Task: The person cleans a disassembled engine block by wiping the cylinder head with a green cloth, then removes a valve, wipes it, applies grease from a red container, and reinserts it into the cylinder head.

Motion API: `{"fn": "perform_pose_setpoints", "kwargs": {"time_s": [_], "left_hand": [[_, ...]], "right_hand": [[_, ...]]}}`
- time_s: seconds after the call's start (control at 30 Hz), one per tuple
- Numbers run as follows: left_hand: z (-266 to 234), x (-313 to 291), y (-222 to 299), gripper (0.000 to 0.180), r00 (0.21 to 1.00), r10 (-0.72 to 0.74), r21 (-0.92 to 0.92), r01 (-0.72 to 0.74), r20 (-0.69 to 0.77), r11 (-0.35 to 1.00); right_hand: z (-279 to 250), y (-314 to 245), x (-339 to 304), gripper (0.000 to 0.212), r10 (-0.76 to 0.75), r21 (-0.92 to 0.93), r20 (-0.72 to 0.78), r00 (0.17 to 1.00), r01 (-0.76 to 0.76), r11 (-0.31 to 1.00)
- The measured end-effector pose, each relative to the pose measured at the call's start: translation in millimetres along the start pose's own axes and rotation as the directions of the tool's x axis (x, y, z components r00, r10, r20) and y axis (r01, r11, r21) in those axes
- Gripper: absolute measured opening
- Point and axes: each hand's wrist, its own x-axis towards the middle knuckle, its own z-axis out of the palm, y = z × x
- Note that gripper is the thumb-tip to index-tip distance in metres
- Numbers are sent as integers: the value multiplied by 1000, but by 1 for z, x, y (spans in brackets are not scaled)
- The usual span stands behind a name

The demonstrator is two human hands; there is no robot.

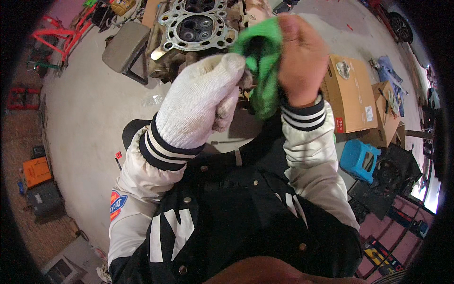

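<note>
concrete floor (90,109) under cardboard boxes (350,94)

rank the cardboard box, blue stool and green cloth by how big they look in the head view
1. cardboard box
2. green cloth, though it is nearer the camera and partly hidden by the right hand, so its place is unsure
3. blue stool

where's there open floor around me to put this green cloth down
Bare concrete lies on your left, between the grey stool, the red frame and the orange case. More shows at top right, beyond the cardboard box. It is crowded around the engine block and by the blue stool.
</note>
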Motion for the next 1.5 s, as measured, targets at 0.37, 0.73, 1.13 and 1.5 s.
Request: {"fn": "perform_pose_setpoints", "kwargs": {"time_s": [0.37,0.73,1.13,1.5], "left_hand": [[3,-10,3,37,992,-116,-227,125,52,966],[1,-10,5,38,991,-108,-194,123,84,973],[6,-11,4,24,998,38,68,-34,-45,997],[8,-11,2,38,1000,-17,-73,19,25,997]], "right_hand": [[-10,-5,21,53,432,611,211,877,-463,642],[-9,2,1,54,229,578,98,968,-243,779],[0,-8,-6,39,-122,-92,209,970,144,985],[-14,-7,17,56,384,616,224,896,-435,657]]}}
